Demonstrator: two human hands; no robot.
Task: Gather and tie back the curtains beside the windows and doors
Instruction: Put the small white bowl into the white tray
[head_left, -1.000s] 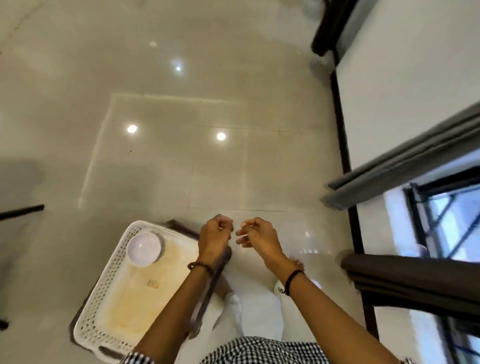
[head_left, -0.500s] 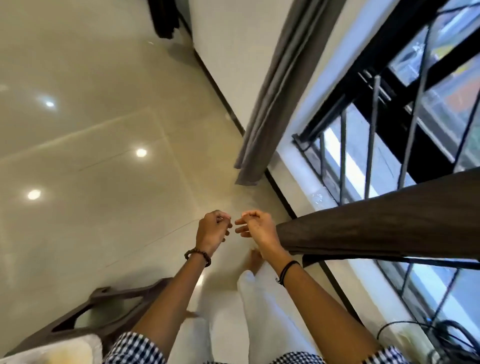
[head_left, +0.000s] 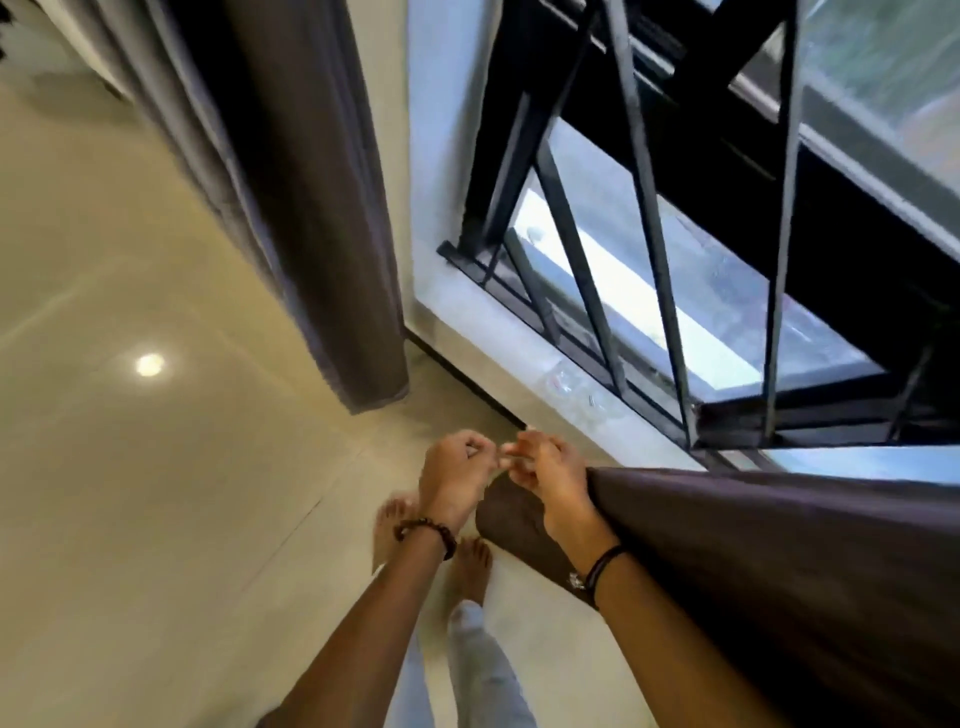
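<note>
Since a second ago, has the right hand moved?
Yes. The right hand has come toward the window: it was clear of the near curtain, and now overlaps its end, below the sill.

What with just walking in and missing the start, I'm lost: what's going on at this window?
A barefoot person stands at the barred window with both hands raised together. The left hand and right hand have curled fingers, fingertips meeting; whether they pinch anything is too small to tell. The right forearm crosses in front of the near dark curtain. The far curtain hangs loose to the floor. No tie shows on either.
</note>
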